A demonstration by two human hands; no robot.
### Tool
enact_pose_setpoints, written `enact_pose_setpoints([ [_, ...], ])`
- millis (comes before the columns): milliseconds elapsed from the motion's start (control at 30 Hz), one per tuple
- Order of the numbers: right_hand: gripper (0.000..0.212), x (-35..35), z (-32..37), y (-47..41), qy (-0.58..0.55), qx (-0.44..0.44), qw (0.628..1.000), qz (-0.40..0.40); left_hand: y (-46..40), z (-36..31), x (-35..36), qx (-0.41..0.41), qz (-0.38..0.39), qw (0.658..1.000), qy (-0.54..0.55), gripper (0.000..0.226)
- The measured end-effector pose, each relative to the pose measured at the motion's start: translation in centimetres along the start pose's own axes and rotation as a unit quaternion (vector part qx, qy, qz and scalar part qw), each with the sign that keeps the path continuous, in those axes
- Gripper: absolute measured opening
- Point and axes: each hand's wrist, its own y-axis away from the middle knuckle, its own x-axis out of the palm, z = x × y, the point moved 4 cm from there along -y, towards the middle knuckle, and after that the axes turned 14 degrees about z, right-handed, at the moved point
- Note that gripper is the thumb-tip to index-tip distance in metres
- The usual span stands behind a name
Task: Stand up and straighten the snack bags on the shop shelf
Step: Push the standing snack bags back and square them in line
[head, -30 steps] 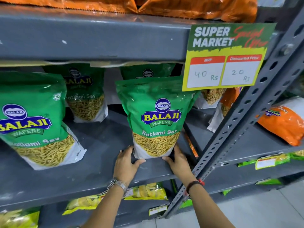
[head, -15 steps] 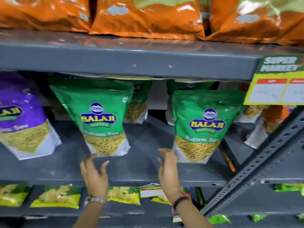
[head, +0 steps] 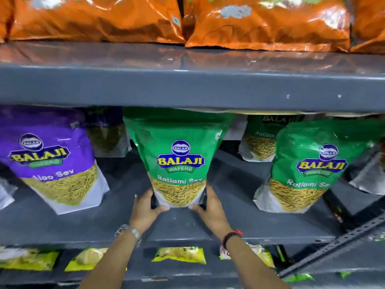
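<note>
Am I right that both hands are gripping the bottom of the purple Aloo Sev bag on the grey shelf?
Not quite. The head view shows the left hand and right hand gripping the bottom of the green Ratlami Sev bag in the middle of the grey shelf. The purple Aloo Sev bag stands untouched to its left.

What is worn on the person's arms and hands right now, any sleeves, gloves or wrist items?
Both forearms are bare, with no sleeves in view, and there are no gloves on either hand. The left wrist carries a silver metal-link wristwatch. The right wrist has a dark band with a small red piece on it. No rings are visible.
</note>
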Motion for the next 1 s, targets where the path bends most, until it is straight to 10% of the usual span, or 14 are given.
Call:
enact_pose_setpoints([
  [1000,0.078,-3.0,-1.7,3.5,0.09,0.032,0.99,-0.104,1.1,-1.2,4.4,-0.005,-0.011,0.997,-0.071,0.065],
])
